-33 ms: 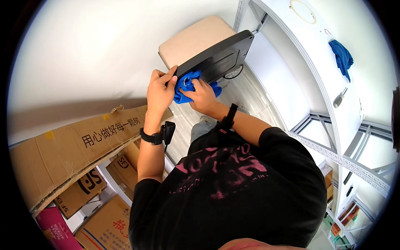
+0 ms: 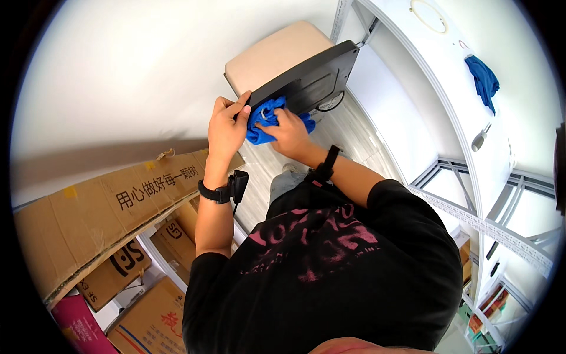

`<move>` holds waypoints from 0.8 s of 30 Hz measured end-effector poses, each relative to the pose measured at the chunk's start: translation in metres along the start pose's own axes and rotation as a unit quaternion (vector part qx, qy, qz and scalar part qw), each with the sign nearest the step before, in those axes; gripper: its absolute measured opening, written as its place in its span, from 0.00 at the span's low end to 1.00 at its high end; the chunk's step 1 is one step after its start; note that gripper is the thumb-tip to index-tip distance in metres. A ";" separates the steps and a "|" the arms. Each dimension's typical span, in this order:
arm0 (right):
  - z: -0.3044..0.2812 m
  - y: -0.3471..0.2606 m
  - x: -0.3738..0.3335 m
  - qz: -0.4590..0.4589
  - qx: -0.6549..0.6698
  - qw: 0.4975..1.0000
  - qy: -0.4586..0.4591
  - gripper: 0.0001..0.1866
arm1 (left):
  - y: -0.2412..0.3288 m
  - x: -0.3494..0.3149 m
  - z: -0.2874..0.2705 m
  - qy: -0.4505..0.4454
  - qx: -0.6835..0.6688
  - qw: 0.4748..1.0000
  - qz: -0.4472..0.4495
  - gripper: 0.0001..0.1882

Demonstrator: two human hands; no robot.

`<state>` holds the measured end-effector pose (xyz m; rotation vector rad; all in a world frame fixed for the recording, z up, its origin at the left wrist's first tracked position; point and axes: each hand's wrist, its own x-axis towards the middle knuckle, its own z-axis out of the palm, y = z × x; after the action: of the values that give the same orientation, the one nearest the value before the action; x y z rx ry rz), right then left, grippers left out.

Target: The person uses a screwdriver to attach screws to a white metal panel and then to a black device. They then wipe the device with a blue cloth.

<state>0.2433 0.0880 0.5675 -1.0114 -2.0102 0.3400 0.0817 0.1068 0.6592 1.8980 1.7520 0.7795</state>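
Observation:
My left hand (image 2: 229,125) grips the near corner of a dark panel (image 2: 315,76), thumb and fingers pinching its edge. The panel is tilted up and has shallow grooves on its face. In my right hand (image 2: 288,133) a crumpled blue cloth (image 2: 259,131) is bunched up, pressed to the panel's face close to that corner. Part of the cloth sticks out beyond the hand on the right. Directly behind the panel is a beige, round-cornered thing (image 2: 277,56); the panel hides whether they are joined.
Long cardboard (image 2: 106,203) lies at left, above several boxes (image 2: 150,321). White shelving (image 2: 448,106) with metal frames lines the right, holding another blue cloth (image 2: 483,82), a screwdriver (image 2: 480,138) and a pale ring (image 2: 429,16). A dark-rimmed round object (image 2: 331,103) sits below the panel.
My right hand has shifted slightly up and to the right with the blue cloth. My left hand stays on the panel's corner.

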 end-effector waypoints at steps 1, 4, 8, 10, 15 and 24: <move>-0.004 0.007 -0.002 0.016 -0.006 1.000 0.012 0.20 | -0.002 0.001 0.000 -0.001 -0.002 1.000 0.003 0.15; -0.023 0.043 -0.015 0.083 -0.065 0.993 0.058 0.25 | -0.003 0.000 -0.002 -0.009 -0.004 1.000 0.006 0.15; -0.064 0.100 -0.015 0.273 -0.112 0.945 0.141 0.22 | -0.004 0.000 -0.012 -0.014 -0.004 1.000 0.010 0.15; -0.079 0.108 -0.008 0.211 -0.141 0.951 0.176 0.21 | -0.009 -0.006 -0.017 -0.012 -0.003 1.000 0.009 0.15; -0.060 0.102 -0.013 0.170 -0.183 0.955 0.162 0.22 | -0.021 -0.015 -0.020 0.003 -0.014 1.000 0.013 0.15; -0.029 0.044 -0.033 0.099 -0.093 0.990 0.031 0.28 | -0.037 -0.016 -0.007 -0.033 -0.170 0.985 0.016 0.18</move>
<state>0.2999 0.0871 0.5417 -1.3269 -1.9165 0.2246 0.0490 0.0943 0.6385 1.7053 1.4442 0.9488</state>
